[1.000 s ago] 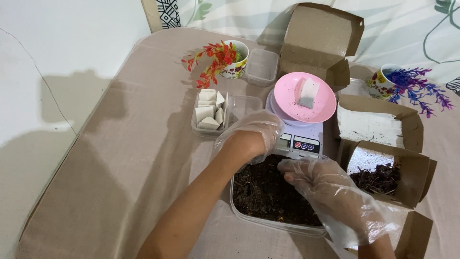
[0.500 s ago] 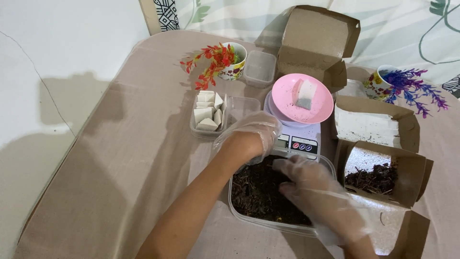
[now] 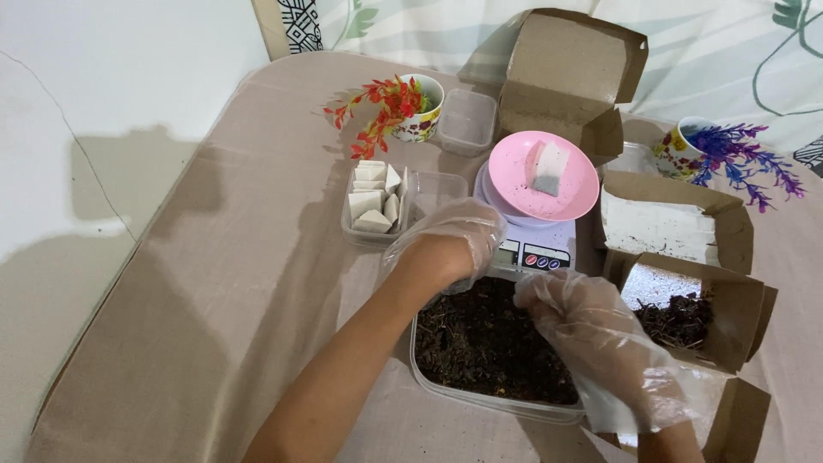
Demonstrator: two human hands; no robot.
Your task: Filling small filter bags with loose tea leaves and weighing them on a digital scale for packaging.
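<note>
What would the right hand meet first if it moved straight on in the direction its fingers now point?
The right hand points left and slightly down, so it would probably meet the dark loose material in the clear tub first. Depth is unclear; the left hand lies a little further along.

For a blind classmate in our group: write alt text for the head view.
Two gloved hands, left and right, reach into a clear tub of dark loose leaves on a beige table. Behind it a scale carries a pink plate with a small sachet, flanked by open cardboard boxes.
</note>
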